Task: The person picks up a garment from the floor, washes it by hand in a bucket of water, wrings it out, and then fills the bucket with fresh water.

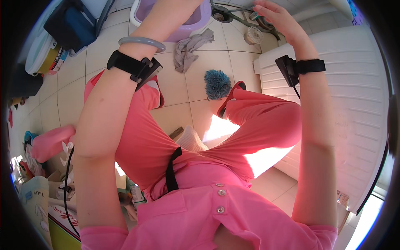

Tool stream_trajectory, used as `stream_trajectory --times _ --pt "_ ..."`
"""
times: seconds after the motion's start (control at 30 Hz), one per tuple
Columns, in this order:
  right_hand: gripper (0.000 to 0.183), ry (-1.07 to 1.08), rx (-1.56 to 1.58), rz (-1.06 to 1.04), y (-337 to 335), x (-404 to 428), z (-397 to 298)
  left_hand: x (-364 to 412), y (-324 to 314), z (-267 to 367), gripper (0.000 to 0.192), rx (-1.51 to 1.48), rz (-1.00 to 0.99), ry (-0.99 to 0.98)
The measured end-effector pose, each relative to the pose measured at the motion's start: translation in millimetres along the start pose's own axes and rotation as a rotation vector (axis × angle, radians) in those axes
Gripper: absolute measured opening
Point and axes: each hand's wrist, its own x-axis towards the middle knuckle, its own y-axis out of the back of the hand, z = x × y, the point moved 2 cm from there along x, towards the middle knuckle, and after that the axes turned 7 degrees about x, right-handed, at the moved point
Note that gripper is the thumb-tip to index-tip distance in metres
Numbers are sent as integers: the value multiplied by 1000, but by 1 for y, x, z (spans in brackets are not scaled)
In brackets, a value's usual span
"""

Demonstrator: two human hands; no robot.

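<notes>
My left hand is beyond the top edge; its forearm, wearing a grey bangle, crosses above a lavender plastic tub. My right hand is at the top right with its fingers extended and somewhat apart. Nothing shows in its grip. Close to these fingers, a small greenish object and a dark hose lie beyond the hand. A grey cloth lies crumpled on the tiles in front of the tub. Nearer my feet is a blue chenille mitt or mop head.
A white ribbed panel borders the right side. A floor drain and a round pale spool-like piece are near the hose. To the left are a dark blue bin, a white bucket and assorted clutter. A knitted seat cover shows beneath me.
</notes>
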Motion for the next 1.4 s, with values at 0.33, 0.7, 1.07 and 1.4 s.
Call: stream_trajectory --times 0.33,0.7,1.07,1.4 --pt "63 -673 57 -286 -251 -37 266 -5 34 17 19 -151 135 344" --pt "78 -602 -319 149 -308 -84 387 -5 14 3 21 -107 153 321" --pt "44 -206 -327 279 -233 -39 283 -8 24 -10 21 -153 -72 321" --pt "67 59 -461 48 -317 -33 365 -6 33 -15 22 -174 -131 305"
